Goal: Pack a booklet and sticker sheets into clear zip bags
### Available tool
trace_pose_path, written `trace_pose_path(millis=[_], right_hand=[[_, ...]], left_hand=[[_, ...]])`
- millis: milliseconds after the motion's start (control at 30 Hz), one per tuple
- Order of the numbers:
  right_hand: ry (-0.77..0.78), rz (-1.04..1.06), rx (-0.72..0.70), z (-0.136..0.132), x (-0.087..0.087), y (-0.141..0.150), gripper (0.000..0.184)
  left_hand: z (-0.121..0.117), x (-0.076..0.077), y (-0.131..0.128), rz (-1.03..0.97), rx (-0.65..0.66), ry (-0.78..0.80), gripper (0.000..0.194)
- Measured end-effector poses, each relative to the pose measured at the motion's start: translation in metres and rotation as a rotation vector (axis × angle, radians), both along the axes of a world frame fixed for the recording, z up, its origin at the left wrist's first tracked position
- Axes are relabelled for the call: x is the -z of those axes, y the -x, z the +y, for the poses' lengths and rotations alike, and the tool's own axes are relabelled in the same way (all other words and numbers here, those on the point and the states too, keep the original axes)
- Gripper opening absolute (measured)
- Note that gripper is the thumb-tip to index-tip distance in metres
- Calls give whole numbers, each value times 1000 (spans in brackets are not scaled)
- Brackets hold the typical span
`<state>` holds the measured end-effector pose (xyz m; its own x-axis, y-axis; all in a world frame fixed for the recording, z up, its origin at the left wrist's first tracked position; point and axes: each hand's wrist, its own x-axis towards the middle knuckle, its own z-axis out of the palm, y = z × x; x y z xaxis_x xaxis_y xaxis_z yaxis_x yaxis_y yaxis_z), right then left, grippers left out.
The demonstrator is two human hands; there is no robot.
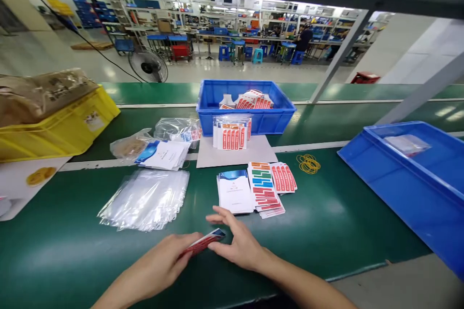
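Note:
My left hand (168,263) is closed on a thin stack of printed cards (205,243), red on the near face with a blue corner, held tilted above the table. At its right end is my right hand (237,241), fingers spread and thumb close to the cards; whether it touches them I cannot tell. Beyond the hands lies a pile of white-and-blue booklets (235,195). Beside it are coloured sticker sheets (263,184) and red sticker sheets (283,177). To the left, clear plastic bags (147,200) lie in a flat pile.
A blue bin (246,120) holding red-printed sheets stands at the back, with filled clear bags (232,135) leaning before it. More booklets (163,154) lie left. Rubber bands (309,164) sit right, near a large blue bin (406,188). A yellow crate (61,128) stands far left.

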<state>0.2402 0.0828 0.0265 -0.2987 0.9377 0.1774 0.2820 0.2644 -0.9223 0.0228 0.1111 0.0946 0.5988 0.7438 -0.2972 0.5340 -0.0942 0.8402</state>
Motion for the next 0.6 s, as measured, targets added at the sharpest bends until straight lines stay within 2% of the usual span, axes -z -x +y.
trace_pose_path(millis=[33,100,167,233,300,367,500,600], right_hand=[[68,42,-25,-1,10,6,70],[148,70,-35,-3,26,17,43],[190,62,-36,-6,35,23,17],[197,79,-26,-6,35,23,16],[176,133,-8,-6,32,20,17],[140,181,-22,-4,29,19,20],[89,200,-106,0,30,27,34],[108,176,-88,3,34,35,24]], left_hand=[[-2,0,-2,41,44,-30,21],[0,1,-2,74,82,-35,22],[10,6,7,111,29,-50,25],[26,15,21,219,-121,-160,31],[45,27,34,420,-304,-335,37],[60,42,38,546,-406,-424,42],[77,64,25,667,-446,-484,32],[81,68,21,672,-436,-468,20]])
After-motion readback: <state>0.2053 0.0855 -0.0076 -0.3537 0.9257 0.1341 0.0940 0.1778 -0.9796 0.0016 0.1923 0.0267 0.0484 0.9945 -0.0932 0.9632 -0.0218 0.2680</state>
